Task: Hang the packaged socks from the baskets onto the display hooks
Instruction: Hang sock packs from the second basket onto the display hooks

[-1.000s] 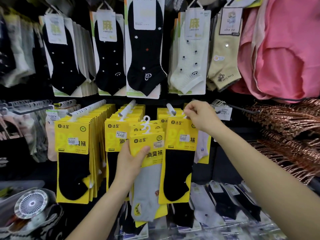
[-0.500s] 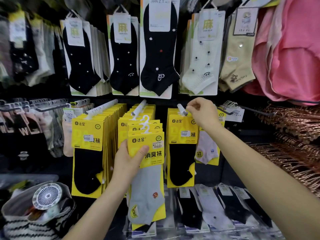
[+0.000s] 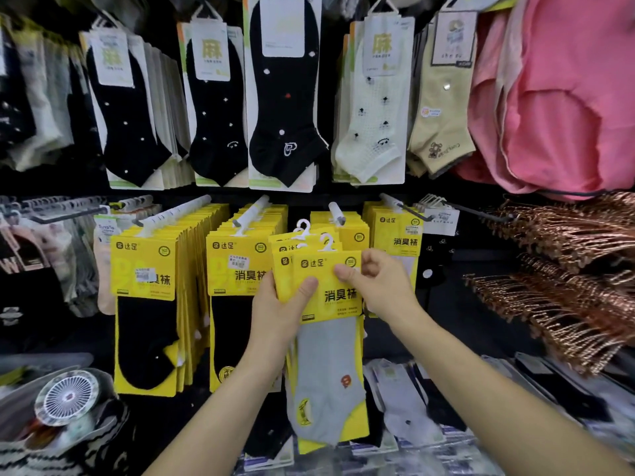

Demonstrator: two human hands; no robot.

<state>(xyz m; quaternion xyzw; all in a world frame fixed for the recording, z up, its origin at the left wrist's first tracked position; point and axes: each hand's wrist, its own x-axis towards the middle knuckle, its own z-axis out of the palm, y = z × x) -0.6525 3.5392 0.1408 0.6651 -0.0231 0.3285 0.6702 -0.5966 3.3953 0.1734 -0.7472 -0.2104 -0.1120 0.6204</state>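
Both hands meet on a small stack of yellow-carded sock packs [image 3: 326, 290] held in front of the display, just below the hooks. The left hand [image 3: 278, 304] clamps the stack from its left edge, thumb pressed across the front card, apparently to keep the packs fanned so their white hangers [image 3: 326, 241] stand free. The right hand [image 3: 381, 286] pinches the front pack's right edge, probably to peel it off for the display hook [image 3: 336, 214] just above, which carries few packs beside the fuller rows to the left. At near left a basket [image 3: 20, 383] holds a small white fan [image 3: 67, 396] and striped fabric.
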